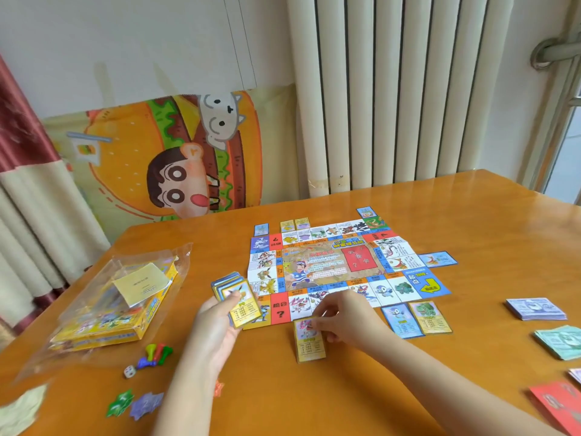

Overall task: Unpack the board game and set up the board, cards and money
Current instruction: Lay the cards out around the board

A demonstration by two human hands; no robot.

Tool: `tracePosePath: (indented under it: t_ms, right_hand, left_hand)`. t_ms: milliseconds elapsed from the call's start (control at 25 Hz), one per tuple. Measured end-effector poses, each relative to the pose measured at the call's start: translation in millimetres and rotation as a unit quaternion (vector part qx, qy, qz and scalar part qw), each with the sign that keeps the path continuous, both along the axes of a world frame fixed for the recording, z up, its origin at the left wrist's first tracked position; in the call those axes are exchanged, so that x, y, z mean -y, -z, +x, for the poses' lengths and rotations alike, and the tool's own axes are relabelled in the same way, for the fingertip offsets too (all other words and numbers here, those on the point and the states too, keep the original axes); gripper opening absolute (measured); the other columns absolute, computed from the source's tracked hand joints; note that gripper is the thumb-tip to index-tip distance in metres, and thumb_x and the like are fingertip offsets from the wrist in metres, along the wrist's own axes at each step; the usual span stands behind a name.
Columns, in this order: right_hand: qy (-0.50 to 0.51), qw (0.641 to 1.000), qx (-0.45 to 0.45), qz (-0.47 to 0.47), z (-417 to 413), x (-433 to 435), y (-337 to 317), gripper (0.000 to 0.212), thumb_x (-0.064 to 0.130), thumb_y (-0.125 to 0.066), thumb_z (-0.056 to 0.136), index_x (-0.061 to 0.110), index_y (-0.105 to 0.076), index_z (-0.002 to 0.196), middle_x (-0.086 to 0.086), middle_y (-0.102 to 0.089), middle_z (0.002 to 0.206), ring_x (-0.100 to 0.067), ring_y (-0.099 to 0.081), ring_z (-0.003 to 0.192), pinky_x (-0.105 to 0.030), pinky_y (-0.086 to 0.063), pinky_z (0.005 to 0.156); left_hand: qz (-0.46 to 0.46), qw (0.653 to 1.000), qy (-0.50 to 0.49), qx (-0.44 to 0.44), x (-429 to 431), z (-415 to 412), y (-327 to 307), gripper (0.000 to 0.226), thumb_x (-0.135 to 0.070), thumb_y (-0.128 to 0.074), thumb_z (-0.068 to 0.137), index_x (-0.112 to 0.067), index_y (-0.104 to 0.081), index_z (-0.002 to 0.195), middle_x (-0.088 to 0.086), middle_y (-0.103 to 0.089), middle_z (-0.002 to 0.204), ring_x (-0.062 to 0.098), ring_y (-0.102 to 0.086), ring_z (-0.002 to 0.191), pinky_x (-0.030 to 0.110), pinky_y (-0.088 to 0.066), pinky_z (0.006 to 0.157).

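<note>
The paper game board [333,265] lies unfolded on the wooden table. My left hand [217,319] grips a fanned stack of property cards [234,294] at the board's near left corner. My right hand [342,316] pinches the top of a yellow-framed card [309,344] that lies just below the board's near edge. Two cards [416,317], one blue and one yellow, lie side by side to the right of it. More single cards [438,259] sit around the board's far and right edges. Stacks of paper money [536,308] lie at the right.
The yellow game box in a clear plastic bag [119,303] lies at the left. Coloured pawns [157,354], a die [129,371] and small plastic pieces [138,404] sit near the front left. Green money [559,341] and a red card stack [556,401] lie at the right edge.
</note>
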State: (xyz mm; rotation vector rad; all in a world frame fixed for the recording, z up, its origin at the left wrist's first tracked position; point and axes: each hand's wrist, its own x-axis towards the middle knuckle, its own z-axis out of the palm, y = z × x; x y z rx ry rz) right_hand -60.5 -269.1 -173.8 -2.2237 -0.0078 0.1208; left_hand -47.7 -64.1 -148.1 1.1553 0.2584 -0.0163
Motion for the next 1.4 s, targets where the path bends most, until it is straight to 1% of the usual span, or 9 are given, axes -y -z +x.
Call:
tracePosePath:
  t_ms: [80, 280, 520, 720, 1000, 1080, 1200, 1280, 1400]
  right_hand:
    - [0.004, 0.999, 0.022, -0.045, -0.2, -4.3, 5.3, 0.013, 0.023, -0.075, 0.08, 0.021, -0.063, 0.083, 0.009, -0.059, 0.065, -0.001, -0.053, 0.047, -0.013, -0.038, 0.044]
    - [0.005, 0.991, 0.064, -0.116, 1.5, -4.0, 12.1, 0.016, 0.031, -0.073, 0.081, 0.021, -0.061, 0.077, 0.011, -0.054, 0.071, -0.002, -0.046, 0.062, -0.014, -0.033, 0.05]
    - [0.012, 0.99, 0.074, -0.118, 7.3, -6.5, 18.6, 0.02, 0.031, -0.072, 0.082, 0.024, -0.057, 0.071, 0.011, -0.055, 0.069, -0.002, -0.047, 0.062, -0.015, -0.033, 0.051]
    - [0.02, 0.99, 0.08, -0.113, 8.9, -8.0, 20.5, 0.018, 0.032, -0.071, 0.082, 0.023, -0.058, 0.073, 0.012, -0.053, 0.068, -0.002, -0.046, 0.061, -0.016, -0.033, 0.051]
    - [0.02, 0.991, 0.079, -0.105, 7.0, -8.0, 19.2, 0.018, 0.031, -0.066, 0.086, 0.021, -0.057, 0.075, 0.01, -0.054, 0.068, -0.004, -0.046, 0.06, -0.017, -0.033, 0.051]
    - [0.02, 0.993, 0.092, -0.068, 4.2, -8.6, 17.9, 0.024, 0.032, -0.057, 0.093, 0.017, -0.058, 0.075, 0.002, -0.06, 0.069, -0.008, -0.047, 0.058, -0.022, -0.035, 0.054]
    - [-0.003, 0.99, 0.064, 0.127, -3.9, -8.7, 11.0, 0.034, 0.031, -0.047, 0.099, 0.015, -0.063, 0.075, -0.001, -0.065, 0.067, -0.011, -0.049, 0.05, -0.026, -0.041, 0.055]
    - [-0.043, 0.974, 0.028, 0.223, -9.9, -10.7, 6.7, 0.027, 0.03, -0.056, 0.095, 0.018, -0.066, 0.074, 0.002, -0.066, 0.065, -0.009, -0.053, 0.053, -0.021, -0.043, 0.054]
    - [-0.081, 0.971, 0.035, 0.223, -14.0, -15.0, 9.6, 0.011, 0.019, -0.076, 0.08, 0.019, -0.066, 0.076, 0.002, -0.063, 0.066, -0.012, -0.058, 0.062, -0.027, -0.046, 0.063]
  left_hand:
    - [0.005, 1.0, -0.007, -0.01, 1.7, -0.3, 1.0, 0.013, 0.003, -0.047, 0.094, -0.002, -0.058, 0.096, 0.015, -0.071, 0.074, 0.025, -0.069, 0.063, 0.028, -0.056, 0.05]
    - [0.008, 0.999, -0.007, -0.034, 6.6, 1.2, 7.6, 0.012, 0.002, -0.05, 0.092, -0.004, -0.058, 0.098, 0.019, -0.067, 0.091, 0.029, -0.064, 0.08, 0.04, -0.049, 0.078]
    - [0.008, 0.999, -0.004, -0.032, 6.6, 1.5, 8.8, 0.013, 0.002, -0.049, 0.093, -0.004, -0.059, 0.097, 0.013, -0.072, 0.073, 0.021, -0.07, 0.062, 0.028, -0.055, 0.054]
    - [0.01, 0.999, -0.006, -0.043, 10.8, -1.5, 9.8, 0.013, 0.003, -0.05, 0.092, -0.005, -0.059, 0.096, 0.014, -0.07, 0.082, 0.024, -0.068, 0.071, 0.034, -0.05, 0.065]
    - [0.027, 0.998, 0.036, -0.041, 14.9, -6.4, 14.2, 0.014, 0.001, -0.052, 0.092, -0.005, -0.061, 0.101, 0.014, -0.072, 0.085, 0.021, -0.069, 0.071, 0.029, -0.053, 0.056]
    - [0.038, 0.997, 0.054, -0.031, 16.4, -9.0, 13.7, 0.015, 0.002, -0.053, 0.09, -0.005, -0.062, 0.1, 0.012, -0.073, 0.086, 0.02, -0.07, 0.074, 0.03, -0.052, 0.059]
    - [0.075, 0.993, 0.092, 0.0, 20.6, -14.9, 13.7, 0.018, 0.002, -0.059, 0.086, -0.006, -0.064, 0.101, 0.013, -0.074, 0.093, 0.02, -0.072, 0.078, 0.032, -0.054, 0.065]
    - [0.09, 0.99, 0.111, 0.014, 26.5, -20.2, 13.2, 0.019, 0.002, -0.062, 0.082, -0.006, -0.066, 0.1, 0.015, -0.073, 0.094, 0.022, -0.071, 0.077, 0.034, -0.055, 0.069]
    - [0.086, 0.986, 0.137, 0.029, 36.7, -27.5, 13.3, 0.019, 0.002, -0.062, 0.081, -0.005, -0.067, 0.098, 0.016, -0.073, 0.093, 0.022, -0.071, 0.075, 0.029, -0.057, 0.061]
